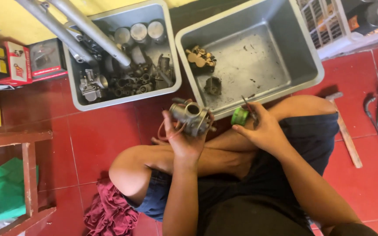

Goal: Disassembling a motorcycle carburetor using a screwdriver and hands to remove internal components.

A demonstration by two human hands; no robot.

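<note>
Both hands raised: left hand (pixel 181 139) grips carburetor (pixel 191 117), right hand (pixel 261 129) screwdriver (pixel 243 114).

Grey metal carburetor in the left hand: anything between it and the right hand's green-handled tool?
Nothing visible. The grey metal carburetor sits in the left hand, and the right hand holds the green-handled tool just beside it. Only open air over the red tiled floor separates them.

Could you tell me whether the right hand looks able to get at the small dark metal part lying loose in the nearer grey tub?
Probably yes: the dark part lies uncovered just past the right hand, though that hand already holds a green-handled tool.
</note>
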